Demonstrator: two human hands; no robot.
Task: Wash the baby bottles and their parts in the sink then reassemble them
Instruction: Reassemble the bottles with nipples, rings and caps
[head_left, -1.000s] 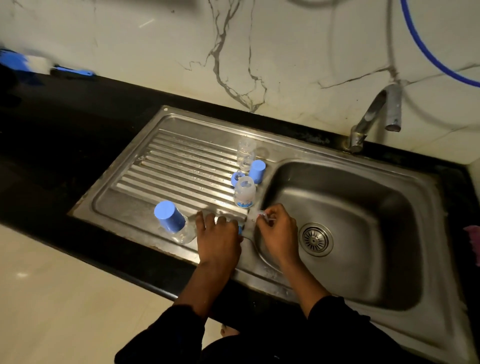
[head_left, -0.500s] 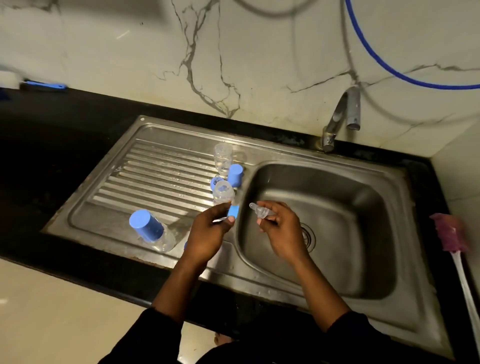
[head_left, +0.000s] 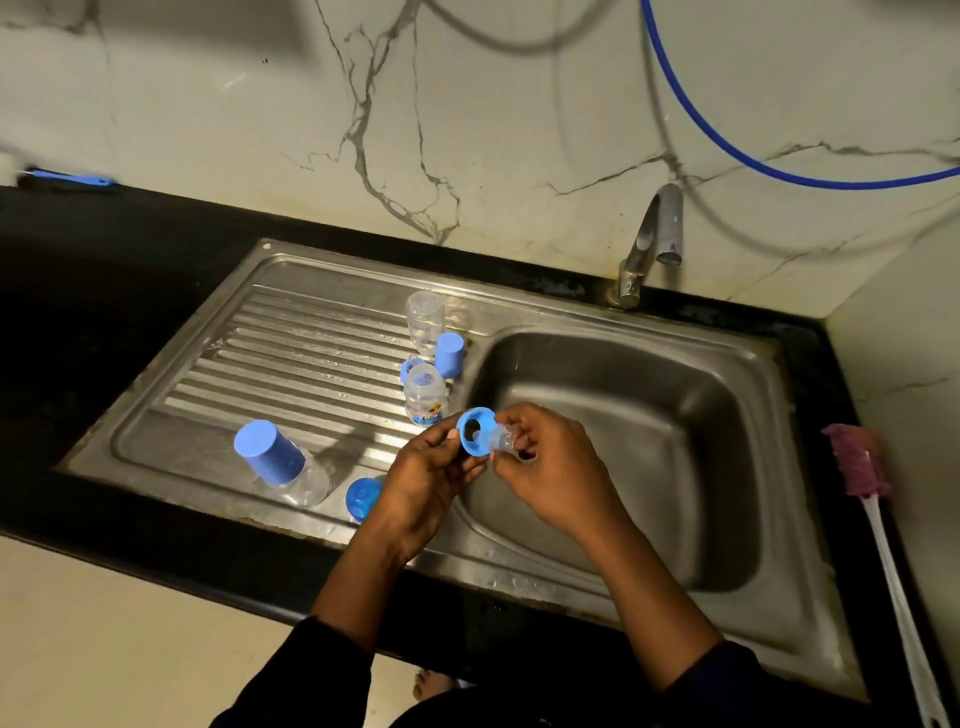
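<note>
My left hand (head_left: 431, 478) grips a blue screw ring (head_left: 474, 433) above the sink's left rim. My right hand (head_left: 550, 467) pinches a clear silicone teat (head_left: 501, 438) and holds its tip against the ring's hole. On the drainboard (head_left: 291, 364) stand two clear open bottles, one printed (head_left: 425, 395) and one plain (head_left: 425, 322) behind it. A blue cap (head_left: 449, 354) stands between them. A capped bottle (head_left: 278, 462) lies tilted at the front left. Another blue ring (head_left: 361, 498) lies beside my left wrist, partly hidden.
The steel sink basin (head_left: 649, 457) lies under my right hand, with the tap (head_left: 652, 239) at the back. A pink-headed bottle brush (head_left: 862, 467) rests on the black counter at the right. A blue hose (head_left: 727, 150) hangs on the marble wall.
Both hands lifted from the drainboard edge. My left hand picked up the blue ring, my right hand the clear teat, and the two parts have come together.
</note>
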